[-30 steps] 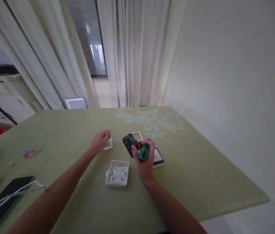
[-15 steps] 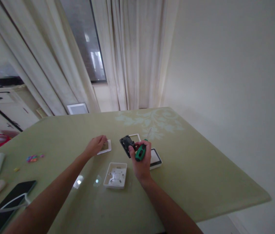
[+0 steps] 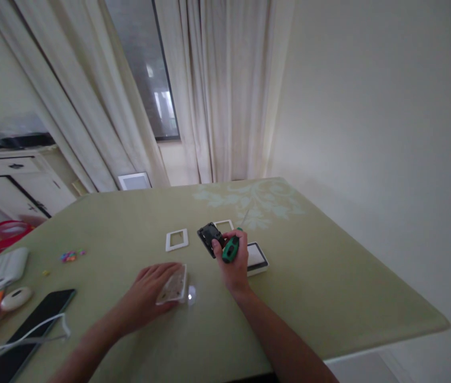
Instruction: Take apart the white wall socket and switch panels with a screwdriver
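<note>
My left hand (image 3: 151,290) is closed round a shallow white plastic box (image 3: 175,287) low on the table, its thumb at the near edge and its fingers at the far edge. The box's open side faces up, with moulded fittings inside. Held in my right hand (image 3: 236,268) are a screwdriver (image 3: 231,249) with a green and black handle, its thin shaft pointing up and away, and a flat black plastic plate (image 3: 210,236) pinched by thumb and fingers. Beyond the left hand lies a white square frame (image 3: 177,240). A second white frame (image 3: 226,223) is partly hidden behind the black plate.
Right of my right hand sits a white box with a dark-edged top (image 3: 257,259). To the left are a black phone (image 3: 29,332) with a white cable across it, a white round item (image 3: 16,299), a white ridged case (image 3: 3,270) and small colourful pieces (image 3: 71,256).
My left hand has left the nearer white frame, come back toward me and gripped the white box, which is now shifted left. My right hand keeps the screwdriver and black plate nearly still.
</note>
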Demonstrator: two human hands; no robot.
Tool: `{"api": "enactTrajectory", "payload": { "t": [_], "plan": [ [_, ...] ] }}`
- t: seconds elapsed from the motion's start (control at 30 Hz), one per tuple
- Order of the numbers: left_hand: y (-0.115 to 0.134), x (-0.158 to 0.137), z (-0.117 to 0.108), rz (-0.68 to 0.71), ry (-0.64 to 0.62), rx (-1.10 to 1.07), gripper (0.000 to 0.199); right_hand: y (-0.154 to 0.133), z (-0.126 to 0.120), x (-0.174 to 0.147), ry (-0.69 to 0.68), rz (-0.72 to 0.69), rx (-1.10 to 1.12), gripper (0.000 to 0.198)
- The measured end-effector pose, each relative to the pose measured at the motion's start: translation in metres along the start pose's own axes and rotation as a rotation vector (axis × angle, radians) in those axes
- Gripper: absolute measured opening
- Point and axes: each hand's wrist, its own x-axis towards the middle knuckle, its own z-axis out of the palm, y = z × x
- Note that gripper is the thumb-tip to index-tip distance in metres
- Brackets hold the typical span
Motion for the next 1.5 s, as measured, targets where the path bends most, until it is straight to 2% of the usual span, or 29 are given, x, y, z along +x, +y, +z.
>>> {"api": "enactTrajectory", "payload": {
  "t": [0.07,0.17,0.23,0.3,0.37,0.43,0.47,0.53,0.6,0.67,0.73,0.8,0.9,0.97,1.1,1.2,1.27,1.4,1.5],
  "plan": [
    [-0.037,0.001,-0.015,-0.167,0.013,0.031,0.071,0.001,0.001,-0.002,-0.038,-0.014,-0.02,0.034],
    [-0.08,0.012,-0.037,-0.264,0.051,0.029,0.069,0.002,0.003,-0.005,-0.096,-0.047,-0.052,0.032],
    [-0.094,0.026,-0.045,-0.282,0.077,0.001,0.072,0.002,0.004,-0.008,-0.13,-0.069,-0.067,0.029],
    [-0.093,0.041,-0.048,-0.283,0.115,-0.033,0.081,0.001,0.005,-0.011,-0.158,-0.081,-0.075,0.027],
    [-0.076,0.053,-0.044,-0.25,0.156,-0.064,0.094,-0.001,0.006,-0.013,-0.179,-0.077,-0.073,0.025],
    [-0.043,0.06,-0.035,-0.16,0.166,-0.145,0.102,-0.002,0.006,-0.014,-0.2,-0.061,-0.057,0.024],
    [-0.023,0.062,-0.029,-0.091,0.147,-0.228,0.1,-0.002,0.007,-0.015,-0.213,-0.052,-0.041,0.024],
    [0.018,0.065,-0.017,0.045,0.107,-0.721,0.089,-0.003,0.007,-0.015,-0.251,-0.038,0.001,0.025],
    [0.052,0.068,-0.01,0.029,0.15,-0.982,0.074,-0.003,0.007,-0.016,-0.294,-0.035,0.045,0.027],
    [0.069,0.071,-0.01,-0.018,0.233,-1.072,0.068,-0.003,0.007,-0.016,-0.327,-0.039,0.081,0.028],
    [0.07,0.073,-0.016,-0.04,0.304,-0.972,0.075,-0.002,0.007,-0.016,-0.327,-0.043,0.092,0.026],
    [0.06,0.07,-0.023,-0.051,0.34,-0.7,0.081,-0.001,0.008,-0.015,-0.28,-0.042,0.077,0.021],
    [0.039,0.057,-0.022,-0.096,0.319,-0.261,0.074,0.002,0.006,-0.01,-0.182,-0.032,0.042,0.018],
    [0.026,0.046,-0.013,-0.119,0.275,-0.1,0.068,0.004,0.005,-0.007,-0.14,-0.022,0.033,0.017],
    [0.004,0.028,0.012,-0.157,0.191,0.04,0.06,0.005,0.003,-0.004,-0.12,-0.017,0.023,0.017],
    [-0.014,0.022,0.023,-0.138,0.231,0.092,0.054,0.003,0.002,-0.004,-0.131,-0.024,0.015,0.018],
    [-0.023,0.021,0.027,-0.099,0.267,0.14,0.05,0.003,0.002,-0.005,-0.137,-0.026,0.012,0.018],
    [-0.03,0.023,0.029,-0.013,0.255,0.263,0.049,0.004,0.001,-0.004,-0.128,-0.028,0.008,0.018],
    [-0.03,0.025,0.029,-0.029,0.272,0.331,0.047,0.004,0.0,-0.003,-0.109,-0.04,0.009,0.018]
  ]
}}
